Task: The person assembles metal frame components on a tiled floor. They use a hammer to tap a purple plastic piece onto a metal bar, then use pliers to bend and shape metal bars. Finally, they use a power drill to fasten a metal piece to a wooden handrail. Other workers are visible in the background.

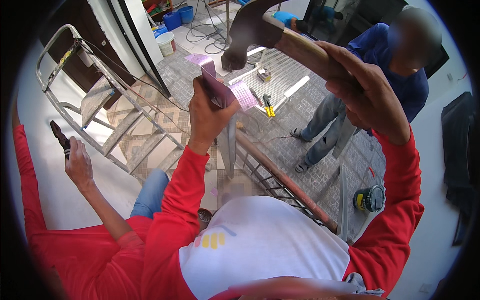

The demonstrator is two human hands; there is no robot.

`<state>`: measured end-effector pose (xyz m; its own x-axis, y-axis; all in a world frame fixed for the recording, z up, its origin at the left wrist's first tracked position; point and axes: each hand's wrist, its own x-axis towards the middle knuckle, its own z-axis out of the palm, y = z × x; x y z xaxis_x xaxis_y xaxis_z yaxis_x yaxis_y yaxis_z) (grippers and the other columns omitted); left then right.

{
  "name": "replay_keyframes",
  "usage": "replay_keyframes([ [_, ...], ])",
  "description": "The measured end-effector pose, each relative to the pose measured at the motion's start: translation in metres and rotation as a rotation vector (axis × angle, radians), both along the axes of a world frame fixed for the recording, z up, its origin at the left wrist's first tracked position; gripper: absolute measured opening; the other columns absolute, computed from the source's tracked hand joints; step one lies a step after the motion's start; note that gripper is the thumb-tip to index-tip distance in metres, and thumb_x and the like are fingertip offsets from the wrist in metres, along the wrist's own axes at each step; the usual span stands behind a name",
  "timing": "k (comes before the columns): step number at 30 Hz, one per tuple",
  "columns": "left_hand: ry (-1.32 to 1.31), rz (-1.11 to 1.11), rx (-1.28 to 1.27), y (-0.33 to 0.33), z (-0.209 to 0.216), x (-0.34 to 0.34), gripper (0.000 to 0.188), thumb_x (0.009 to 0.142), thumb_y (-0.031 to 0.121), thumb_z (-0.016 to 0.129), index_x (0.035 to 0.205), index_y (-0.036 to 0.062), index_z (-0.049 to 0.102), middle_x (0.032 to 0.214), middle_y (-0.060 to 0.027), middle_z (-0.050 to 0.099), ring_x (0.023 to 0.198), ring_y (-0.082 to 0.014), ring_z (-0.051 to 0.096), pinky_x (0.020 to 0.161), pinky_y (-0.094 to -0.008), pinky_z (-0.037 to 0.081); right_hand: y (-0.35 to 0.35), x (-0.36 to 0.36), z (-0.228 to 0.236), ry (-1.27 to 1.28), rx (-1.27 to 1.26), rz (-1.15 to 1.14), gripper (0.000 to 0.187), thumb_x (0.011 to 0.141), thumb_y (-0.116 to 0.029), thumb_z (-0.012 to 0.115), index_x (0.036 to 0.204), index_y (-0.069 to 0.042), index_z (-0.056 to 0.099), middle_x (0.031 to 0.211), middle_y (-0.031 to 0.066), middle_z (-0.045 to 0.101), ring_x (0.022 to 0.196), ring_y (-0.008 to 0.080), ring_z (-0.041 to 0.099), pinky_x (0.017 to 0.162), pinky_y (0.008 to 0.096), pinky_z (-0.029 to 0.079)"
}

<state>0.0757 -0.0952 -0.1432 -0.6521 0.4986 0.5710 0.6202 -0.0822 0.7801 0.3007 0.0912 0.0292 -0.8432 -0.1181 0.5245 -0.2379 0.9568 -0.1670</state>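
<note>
Left hand: the left hand (209,117) is raised in front of the body, grip clenched on a pink-purple perforated strip (227,87) that bends over above the fingers.
Right hand: the right hand (367,95) is lifted high, grip wrapped tight round the wooden handle of a claw hammer (260,32); its dark head hangs just above and to the right of the strip, close to it but apart.
Where the things are: both strip and hammer are in the air, well above the tiled floor (320,125), over a grey upright post (229,147) and a rusty pipe rail (285,180).
Step in hand: by my reading, the strip is being held in place while the hammer is cocked for a stroke; nothing is being struck at this moment.
What a next move calls for: a stroke from here would need the head aimed clear of the left fingers and the strip kept steady; what the strip would be fixed to I cannot tell.
Co-worker's hand: at the left, another person's hand (77,160) in a red sleeve holds dark pliers (61,137).
Around: a metal stepladder (100,100) leans at the left; a person in blue (400,75) stands on the floor by a white mesh panel (280,70); a paint can (369,198) sits near the rail.
</note>
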Motion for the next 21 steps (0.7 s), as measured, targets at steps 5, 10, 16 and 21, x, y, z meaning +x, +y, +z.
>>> replay_keyframes([
  [5,-0.007,-0.115,0.090,0.006,-0.004,0.007,0.060,0.069,0.004,0.086,0.117,0.0033,0.050,0.108,-0.0111,0.068,0.095,-0.0177,0.069,0.082,-0.0330,0.058,0.009,0.003,0.001,0.012,0.228,0.052,0.054,0.098,-0.015,0.065,0.150,-0.012,0.049,0.081,0.0069,0.064,0.056,0.0149,0.058,0.052,0.0309,0.043],
  [10,-0.034,-0.142,0.037,0.004,-0.009,0.014,0.063,0.069,0.005,0.090,0.118,0.0036,0.048,0.107,-0.0104,0.066,0.096,-0.0170,0.070,0.081,-0.0323,0.059,0.014,0.013,0.003,-0.050,-0.055,-0.023,0.054,0.100,-0.019,0.064,0.150,-0.010,0.048,0.080,0.0067,0.060,0.055,0.0130,0.056,0.051,0.0295,0.042],
  [16,0.004,-0.139,0.033,0.005,-0.006,0.017,0.068,0.067,0.007,0.094,0.117,0.0037,0.048,0.103,-0.0101,0.066,0.090,-0.0175,0.070,0.079,-0.0325,0.059,0.000,0.022,0.003,-0.226,-0.228,-0.180,0.061,0.094,-0.017,0.071,0.150,-0.008,0.048,0.095,0.0122,0.067,0.078,0.0202,0.062,0.072,0.0364,0.047],
  [21,0.132,-0.079,-0.029,0.004,0.002,0.009,0.072,0.067,0.013,0.096,0.120,0.0033,0.048,0.102,-0.0106,0.068,0.088,-0.0178,0.071,0.076,-0.0320,0.059,0.011,0.023,-0.019,-0.121,0.102,-0.014,0.059,0.095,-0.009,0.066,0.150,-0.006,0.047,0.092,0.0144,0.068,0.066,0.0271,0.063,0.065,0.0359,0.049],
])
